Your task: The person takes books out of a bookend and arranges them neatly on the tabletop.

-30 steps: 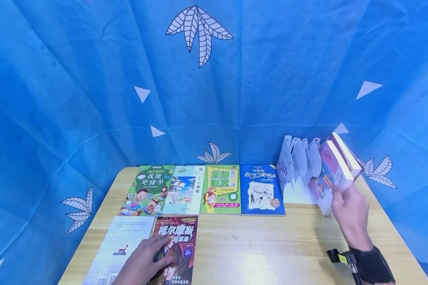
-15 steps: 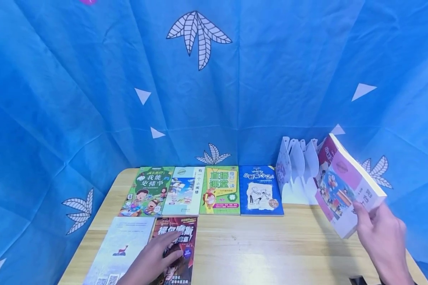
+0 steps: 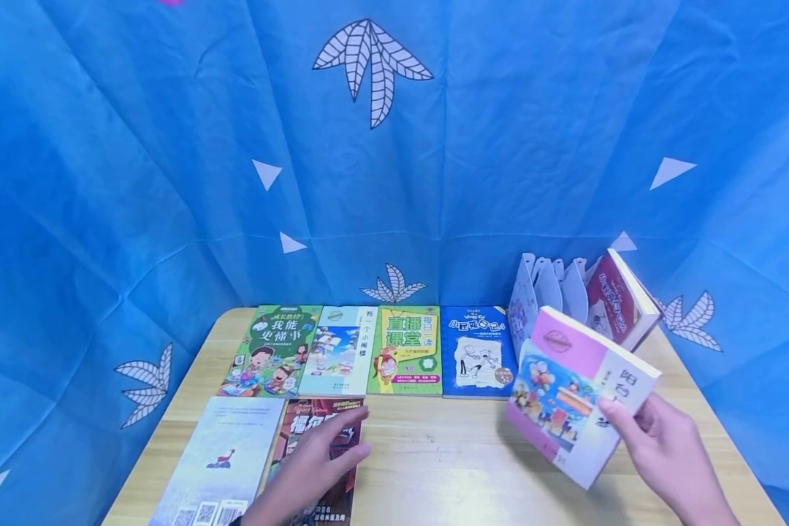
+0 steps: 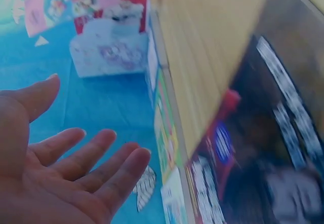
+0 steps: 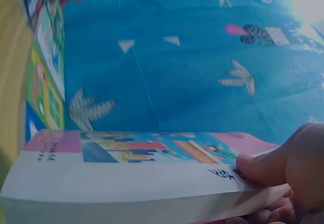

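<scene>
My right hand (image 3: pixel 672 446) grips a thick pink-and-white book (image 3: pixel 575 398) by its right edge, thumb on the cover and fingers beneath. The book is tilted above the table's right half, its front facing up. In the right wrist view the thumb (image 5: pixel 273 166) presses the cover near its lettering. My left hand (image 3: pixel 318 467) hovers over the dark red book (image 3: pixel 322 504) at the front left, fingers spread and holding nothing. The left wrist view shows its palm (image 4: pixel 66 188) up, fingers loosely extended.
A white bookend rack (image 3: pixel 548 285) stands at the back right, with a dark red book (image 3: pixel 614 303) leaning in it. Along the back lie a green book (image 3: pixel 272 351), a light book (image 3: pixel 335 358), a yellow-green book (image 3: pixel 404 351) and a blue book (image 3: pixel 478 351). A pale book (image 3: pixel 220 460) lies front left.
My right hand has pulled the pink-and-white book out of the rack and brought it left and forward, cover turned up. The left hand has lifted and shifted slightly right.
</scene>
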Demonstrator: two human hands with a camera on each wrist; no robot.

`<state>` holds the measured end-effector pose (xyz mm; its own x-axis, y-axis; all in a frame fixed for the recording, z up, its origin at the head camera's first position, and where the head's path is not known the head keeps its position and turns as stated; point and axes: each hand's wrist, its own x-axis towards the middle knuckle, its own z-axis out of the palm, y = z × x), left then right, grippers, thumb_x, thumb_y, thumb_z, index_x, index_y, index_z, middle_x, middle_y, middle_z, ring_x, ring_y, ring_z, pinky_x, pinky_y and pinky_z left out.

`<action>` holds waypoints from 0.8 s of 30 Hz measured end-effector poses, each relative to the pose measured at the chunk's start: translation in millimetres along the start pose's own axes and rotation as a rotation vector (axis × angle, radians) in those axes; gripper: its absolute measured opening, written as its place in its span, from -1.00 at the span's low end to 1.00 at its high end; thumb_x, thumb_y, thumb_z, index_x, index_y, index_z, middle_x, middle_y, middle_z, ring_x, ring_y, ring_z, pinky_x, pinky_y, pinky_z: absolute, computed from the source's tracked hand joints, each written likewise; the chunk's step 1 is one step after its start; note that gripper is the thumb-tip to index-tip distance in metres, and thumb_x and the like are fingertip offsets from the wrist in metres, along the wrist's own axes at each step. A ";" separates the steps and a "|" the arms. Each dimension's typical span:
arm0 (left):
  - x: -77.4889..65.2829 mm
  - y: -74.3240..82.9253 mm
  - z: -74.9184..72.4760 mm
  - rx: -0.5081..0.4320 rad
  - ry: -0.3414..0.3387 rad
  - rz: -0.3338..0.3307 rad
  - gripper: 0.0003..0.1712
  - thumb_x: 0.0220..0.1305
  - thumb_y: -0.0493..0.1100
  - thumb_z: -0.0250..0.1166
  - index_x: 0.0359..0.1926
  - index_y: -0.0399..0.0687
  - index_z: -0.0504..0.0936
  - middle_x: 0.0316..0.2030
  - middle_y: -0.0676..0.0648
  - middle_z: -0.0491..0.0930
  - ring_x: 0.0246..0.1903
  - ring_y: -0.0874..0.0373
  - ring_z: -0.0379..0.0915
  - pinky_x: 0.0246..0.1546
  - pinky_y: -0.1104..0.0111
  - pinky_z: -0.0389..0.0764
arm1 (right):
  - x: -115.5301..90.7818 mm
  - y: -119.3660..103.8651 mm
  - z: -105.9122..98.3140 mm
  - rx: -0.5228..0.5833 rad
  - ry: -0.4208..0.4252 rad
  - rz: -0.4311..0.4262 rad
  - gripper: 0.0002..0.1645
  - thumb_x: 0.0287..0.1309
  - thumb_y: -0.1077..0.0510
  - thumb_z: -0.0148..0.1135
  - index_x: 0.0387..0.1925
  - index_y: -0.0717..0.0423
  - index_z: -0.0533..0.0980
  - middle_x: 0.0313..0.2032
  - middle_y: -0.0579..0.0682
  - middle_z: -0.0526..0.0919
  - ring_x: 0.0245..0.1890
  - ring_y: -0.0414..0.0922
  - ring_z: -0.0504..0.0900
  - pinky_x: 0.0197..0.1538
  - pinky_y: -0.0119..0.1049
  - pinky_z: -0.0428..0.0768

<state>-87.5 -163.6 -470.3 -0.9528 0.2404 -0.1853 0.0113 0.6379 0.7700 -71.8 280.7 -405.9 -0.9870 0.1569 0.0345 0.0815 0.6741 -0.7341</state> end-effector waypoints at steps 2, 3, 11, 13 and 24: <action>1.1 3.4 2.0 -0.092 -0.053 0.020 -0.18 0.38 0.29 0.30 0.49 -0.01 0.41 0.36 -0.19 0.55 0.27 -0.18 0.57 0.18 0.02 0.68 | 0.4 -4.6 9.1 0.028 -0.088 0.034 -0.44 0.51 -0.05 0.17 0.27 0.30 0.50 -0.01 0.28 0.78 -0.22 -0.30 0.79 -0.21 -0.36 0.73; 2.0 5.5 3.2 -0.134 -0.079 0.027 -0.18 0.39 0.27 0.30 0.50 -0.01 0.39 0.37 -0.21 0.54 0.26 -0.19 0.59 0.14 0.06 0.71 | 0.7 -6.6 13.6 0.052 -0.133 0.048 -0.43 0.52 -0.05 0.16 0.30 0.29 0.49 0.01 0.27 0.78 -0.15 -0.20 0.82 -0.14 -0.29 0.76; 2.9 20.5 18.3 -0.419 -0.234 0.083 -0.20 0.44 0.09 0.32 0.57 0.04 0.27 0.44 -0.26 0.43 0.35 -0.31 0.47 0.14 0.32 0.71 | 1.3 -21.2 49.8 0.347 -0.477 0.114 -0.36 0.53 0.01 0.14 0.42 0.33 0.34 0.14 0.23 0.73 0.07 0.02 0.78 0.10 -0.14 0.76; 2.8 23.6 23.2 -0.464 -0.259 0.101 -0.23 0.44 0.07 0.32 0.57 0.08 0.28 0.44 -0.25 0.44 0.38 -0.32 0.43 0.16 0.36 0.69 | 0.7 -21.9 57.0 0.412 -0.556 0.077 -0.34 0.53 0.02 0.13 0.43 0.38 0.31 0.15 0.26 0.72 0.07 0.02 0.78 0.10 -0.16 0.76; 2.1 29.4 38.1 -0.555 -0.257 0.097 -0.28 0.35 -0.08 0.42 0.45 -0.18 0.44 0.26 -0.36 0.60 0.00 0.28 0.72 0.02 0.43 0.73 | -5.5 -19.8 81.4 0.632 -0.817 0.141 -0.28 0.54 -0.06 0.11 0.50 0.28 0.27 0.21 0.20 0.69 0.09 0.08 0.77 0.22 0.06 0.70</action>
<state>-77.6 -116.5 -471.3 -0.8512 0.4908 -0.1859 -0.1306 0.1449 0.9808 -79.3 207.7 -446.8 -0.7866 -0.4902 -0.3754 0.3482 0.1498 -0.9254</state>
